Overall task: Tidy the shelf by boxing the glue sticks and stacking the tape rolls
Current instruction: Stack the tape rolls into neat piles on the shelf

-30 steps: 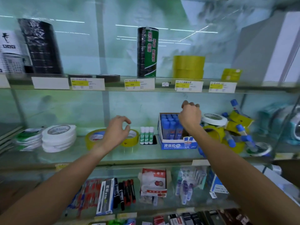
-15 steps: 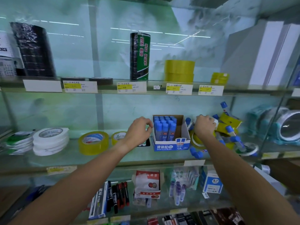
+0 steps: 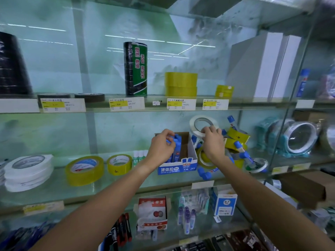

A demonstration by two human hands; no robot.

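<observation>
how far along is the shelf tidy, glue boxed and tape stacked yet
Partly. Done: several glue sticks stand in the box, and a white tape stack sits far left. In hand: the left hand is at the boxed glue sticks; the right hand holds a white tape roll. Left: the pile of loose glue sticks and yellow rolls right of the box, plus two yellow rolls unstacked.

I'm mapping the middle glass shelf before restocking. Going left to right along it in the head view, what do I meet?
Stacked white tape rolls → large yellow tape roll → small yellow tape roll → glue box → heap of glue bottles and tape
</observation>
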